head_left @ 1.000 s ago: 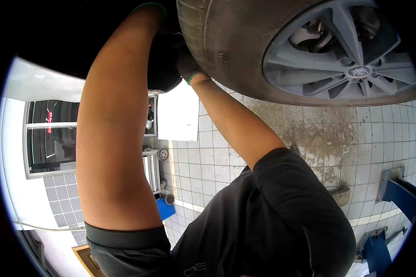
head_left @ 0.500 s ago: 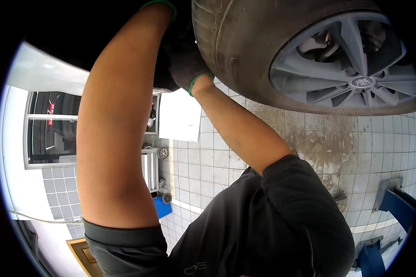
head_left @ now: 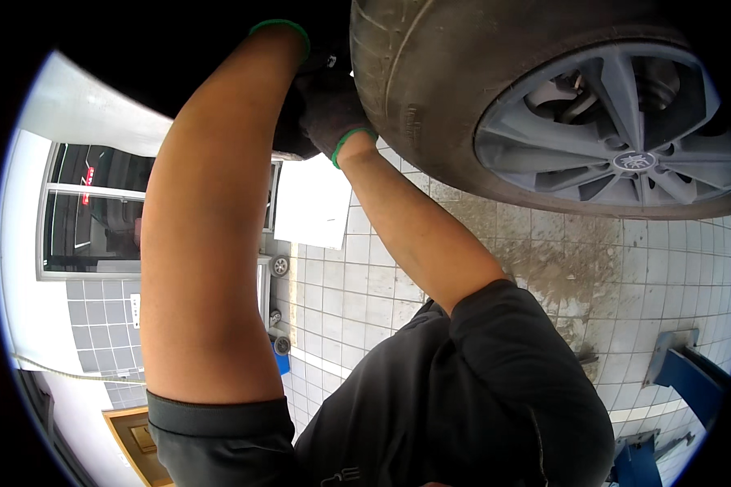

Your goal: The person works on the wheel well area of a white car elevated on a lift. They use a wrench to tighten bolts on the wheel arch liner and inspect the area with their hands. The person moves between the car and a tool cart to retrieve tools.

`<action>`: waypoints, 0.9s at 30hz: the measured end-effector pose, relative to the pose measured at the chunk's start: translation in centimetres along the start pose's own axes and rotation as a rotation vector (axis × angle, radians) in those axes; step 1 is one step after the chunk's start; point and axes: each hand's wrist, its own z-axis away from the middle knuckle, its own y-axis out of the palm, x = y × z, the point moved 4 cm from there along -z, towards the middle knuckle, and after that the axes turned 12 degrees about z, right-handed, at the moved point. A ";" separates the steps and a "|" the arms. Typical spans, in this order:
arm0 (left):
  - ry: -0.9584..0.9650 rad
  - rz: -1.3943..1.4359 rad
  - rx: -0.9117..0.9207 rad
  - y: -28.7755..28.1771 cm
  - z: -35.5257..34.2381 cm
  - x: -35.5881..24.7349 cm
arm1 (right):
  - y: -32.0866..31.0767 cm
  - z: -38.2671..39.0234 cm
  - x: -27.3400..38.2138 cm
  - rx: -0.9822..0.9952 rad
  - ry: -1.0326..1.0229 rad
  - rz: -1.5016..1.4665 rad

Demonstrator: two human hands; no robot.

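Both my arms reach up into the dark wheel well of a raised vehicle. My left hand is lost in the shadow; only its glove's green cuff [head_left: 283, 24] shows at the top. Lower and to the right, my right hand [head_left: 331, 105] wears a dark glove with a green cuff, close beside the tyre [head_left: 430, 105]. Its fingers are hidden in the darkness, and what either hand touches cannot be made out. The grey spoked wheel [head_left: 625, 154] hangs off the floor at the upper right.
A white panel [head_left: 313, 203] is below my hands, near a wheeled cart [head_left: 266, 284] partly behind my left arm. Blue lift arms [head_left: 694, 377] stand at the lower right. Stained tiles [head_left: 544, 252] cover the floor. A window [head_left: 97, 211] is at left.
The view has shifted slightly, so the wheel sits a little lower and the window a little higher. Both arms stay raised in nearly the same pose.
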 end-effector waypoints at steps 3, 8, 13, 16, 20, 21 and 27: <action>0.002 0.007 -0.004 0.0 0.0 0.0 | 1.4 -0.3 -0.8 0.039 0.027 -0.067; -0.023 0.009 -0.006 -0.2 0.4 0.5 | 1.7 2.5 -0.8 -0.117 -0.079 0.127; 0.039 0.085 -0.020 0.7 -2.4 -1.3 | 4.1 3.0 -4.7 -0.025 0.465 -0.812; 0.034 0.125 -0.013 0.2 -2.0 -1.6 | 1.7 4.7 -3.5 0.108 0.387 -0.868; -0.020 0.072 -0.004 1.7 -1.6 0.4 | 1.2 5.2 -2.3 0.205 0.286 -0.808; -0.011 0.019 0.015 1.7 -1.5 0.2 | 1.3 5.2 -2.4 0.211 0.283 -0.803; -0.032 0.100 0.034 -0.4 0.4 -1.5 | 2.6 5.2 -3.7 0.223 0.274 -0.736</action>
